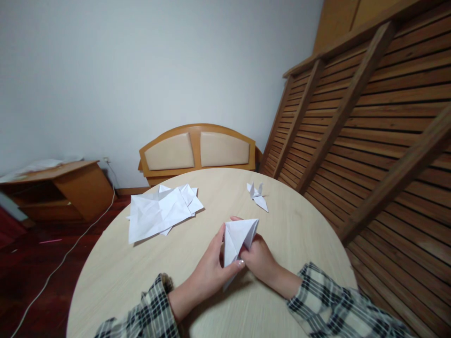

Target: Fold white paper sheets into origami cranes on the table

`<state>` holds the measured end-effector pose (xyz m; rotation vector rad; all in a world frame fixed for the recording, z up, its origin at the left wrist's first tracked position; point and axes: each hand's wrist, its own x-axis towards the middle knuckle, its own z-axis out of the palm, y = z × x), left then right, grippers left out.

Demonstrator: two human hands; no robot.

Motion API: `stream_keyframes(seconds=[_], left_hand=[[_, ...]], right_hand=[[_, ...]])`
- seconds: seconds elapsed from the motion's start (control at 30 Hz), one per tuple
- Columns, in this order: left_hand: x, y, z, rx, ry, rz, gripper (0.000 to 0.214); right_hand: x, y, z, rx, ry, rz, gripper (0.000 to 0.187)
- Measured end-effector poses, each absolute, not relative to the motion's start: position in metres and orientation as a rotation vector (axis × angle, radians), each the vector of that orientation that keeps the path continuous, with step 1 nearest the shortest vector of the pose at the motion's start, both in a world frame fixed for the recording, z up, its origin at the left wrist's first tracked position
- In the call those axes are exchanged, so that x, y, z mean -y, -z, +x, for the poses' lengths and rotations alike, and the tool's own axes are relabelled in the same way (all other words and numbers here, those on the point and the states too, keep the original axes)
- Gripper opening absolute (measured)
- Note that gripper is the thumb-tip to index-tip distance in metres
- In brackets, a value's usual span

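A partly folded sheet of white paper (235,238) is held above the near middle of the table, its triangular flaps standing up. My left hand (210,264) grips its left side and lower edge, the thumb lying across the bottom. On the right, my right hand (260,258) is closed on the paper, some of its fingers hidden behind and inside the fold. Beyond my hands, a finished-looking white paper crane (257,196) rests on the table, touched by neither hand.
Creased white paper sheets (158,211) lie in a loose pile on the left of the round wooden table (116,281). A headboard (197,150) stands behind it, slatted wooden panels (352,141) lean at the right. A low cabinet (70,192) and a cable (66,256) are at left.
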<state>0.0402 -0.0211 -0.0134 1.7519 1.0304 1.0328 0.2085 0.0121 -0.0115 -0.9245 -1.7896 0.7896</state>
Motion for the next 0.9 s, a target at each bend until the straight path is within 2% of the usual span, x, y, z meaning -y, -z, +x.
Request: stream_keyframes(seconds=[0.13, 0.47, 0.6, 0.7, 0.8, 0.9], left_hand=[[0.021, 0.013, 0.041, -1.049, -1.044, 1.829, 0.099], [0.023, 0.009, 0.037, -1.096, -1.163, 1.903, 0.08], [0.023, 0.011, 0.035, -1.099, -1.206, 2.041, 0.08], [0.023, 0.014, 0.036, -1.094, -1.218, 2.099, 0.084], [0.023, 0.014, 0.037, -1.072, -1.257, 2.15, 0.085], [0.024, 0.008, 0.039, -1.068, -1.316, 2.174, 0.075]], right_hand=[[-0.009, 0.013, 0.207, 1.799, -0.798, -0.905, 0.062], [-0.009, 0.009, 0.208, 1.781, -0.71, -0.868, 0.054], [-0.003, 0.002, 0.21, 1.844, -0.659, -0.845, 0.052], [-0.001, -0.002, 0.211, 1.955, -0.533, -0.797, 0.054], [0.001, -0.004, 0.21, 2.032, -0.333, -0.743, 0.064], [0.004, -0.005, 0.208, 2.058, -0.157, -0.716, 0.068]])
